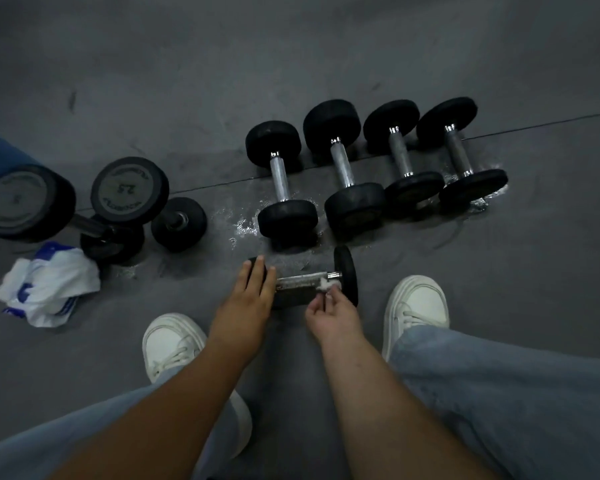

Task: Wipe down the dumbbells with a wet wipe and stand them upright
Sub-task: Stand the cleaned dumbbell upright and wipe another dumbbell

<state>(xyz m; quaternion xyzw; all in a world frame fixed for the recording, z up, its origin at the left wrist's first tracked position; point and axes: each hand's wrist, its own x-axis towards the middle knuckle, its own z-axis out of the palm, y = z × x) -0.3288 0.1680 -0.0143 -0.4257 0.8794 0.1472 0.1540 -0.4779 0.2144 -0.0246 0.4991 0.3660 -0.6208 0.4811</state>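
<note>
This is looking like a gym's free-weights area. Dark grey rubber flooring (187, 64) is covering everything in sight, with a mat seam (551, 121) running across it from the left to the far right. A row of black-headed, steel-handled dumbbells (343, 164) is lying along that seam at the far right. More upright dumbbells (129, 190) are standing at the left, one showing printed weight figures on its top face.

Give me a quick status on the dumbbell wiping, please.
Left hand flat on dumbbell head. Right hand pinching wet wipe at the handle. Dumbbell lying down, not yet upright. Nothing in the way.
</note>
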